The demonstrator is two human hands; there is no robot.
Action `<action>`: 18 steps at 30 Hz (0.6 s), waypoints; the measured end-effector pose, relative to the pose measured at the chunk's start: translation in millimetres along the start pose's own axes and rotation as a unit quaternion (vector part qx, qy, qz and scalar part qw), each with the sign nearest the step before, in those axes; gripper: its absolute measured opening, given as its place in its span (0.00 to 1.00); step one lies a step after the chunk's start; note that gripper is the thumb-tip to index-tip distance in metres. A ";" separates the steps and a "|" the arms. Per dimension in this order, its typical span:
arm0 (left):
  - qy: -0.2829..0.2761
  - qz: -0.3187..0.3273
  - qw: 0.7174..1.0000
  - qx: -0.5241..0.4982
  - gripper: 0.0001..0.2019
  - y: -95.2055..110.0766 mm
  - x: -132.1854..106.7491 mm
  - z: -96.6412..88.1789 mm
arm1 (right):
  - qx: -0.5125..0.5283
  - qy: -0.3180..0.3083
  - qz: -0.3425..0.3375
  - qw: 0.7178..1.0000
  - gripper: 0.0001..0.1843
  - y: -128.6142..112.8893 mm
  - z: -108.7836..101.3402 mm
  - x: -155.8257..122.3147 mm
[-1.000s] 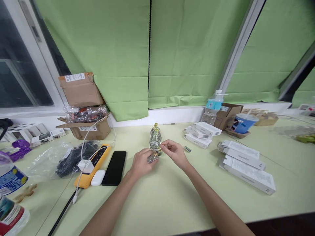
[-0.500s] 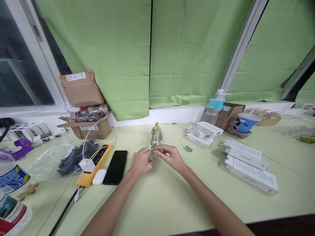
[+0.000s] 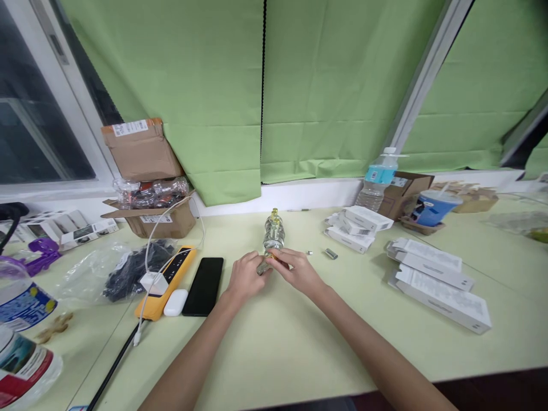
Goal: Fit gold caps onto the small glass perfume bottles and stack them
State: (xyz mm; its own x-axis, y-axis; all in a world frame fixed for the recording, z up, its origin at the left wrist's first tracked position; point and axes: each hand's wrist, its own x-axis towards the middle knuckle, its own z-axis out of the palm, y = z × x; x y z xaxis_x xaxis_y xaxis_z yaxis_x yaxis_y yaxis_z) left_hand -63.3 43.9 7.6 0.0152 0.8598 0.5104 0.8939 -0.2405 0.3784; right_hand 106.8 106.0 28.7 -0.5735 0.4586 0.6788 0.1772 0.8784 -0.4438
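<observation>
A clear, ridged, bottle-like object [image 3: 274,231] with a yellowish tip lies on the table, pointing away from me. My left hand [image 3: 248,277] is closed around its near end, where a greyish part pokes out below the fingers. On the right side of that end, my right hand [image 3: 295,269] pinches with thumb and index finger at a small orange-brown bit, mostly hidden by the fingers. Right of the hands lie a small grey metallic piece [image 3: 331,253] and a tinier silvery one [image 3: 309,252].
Left of my hands are a black phone [image 3: 203,286], a white earbud case [image 3: 175,302] and a yellow power strip [image 3: 148,305] with a white cable. White boxes [image 3: 443,291] lie at right. Behind them stand a water bottle [image 3: 377,180] and a blue cup [image 3: 432,208].
My right fingers have shifted slightly and press closer to the left hand at the near end of the clear object. A tiny silvery piece beside the right hand is now more visible. The view has shifted slightly.
</observation>
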 end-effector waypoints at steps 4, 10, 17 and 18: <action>-0.004 -0.009 1.000 0.005 0.06 1.7 0.2 0.0 | -0.013 -0.023 -0.008 1.000 0.16 -1.4 -1.0 1.2; -0.002 -0.030 0.999 -0.031 0.07 6.8 0.6 5.2 | 0.003 -0.025 0.009 1.000 0.17 1.1 3.1 1.4; 0.000 -0.067 0.997 -0.043 0.10 7.4 0.3 8.2 | 0.015 -0.022 0.031 0.999 0.22 -3.4 0.6 1.0; -0.003 -0.073 0.996 -0.042 0.11 6.1 1.0 7.0 | 0.002 -0.006 0.035 0.999 0.22 -0.6 -4.0 1.0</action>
State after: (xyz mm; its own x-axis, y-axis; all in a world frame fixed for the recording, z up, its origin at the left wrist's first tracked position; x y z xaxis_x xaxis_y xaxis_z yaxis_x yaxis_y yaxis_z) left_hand -54.6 46.4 5.0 -0.1093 0.8908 0.4411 0.8466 -0.1491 0.5110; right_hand 109.3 106.4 31.9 -0.5691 0.5168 0.6396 0.2140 0.8441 -0.4916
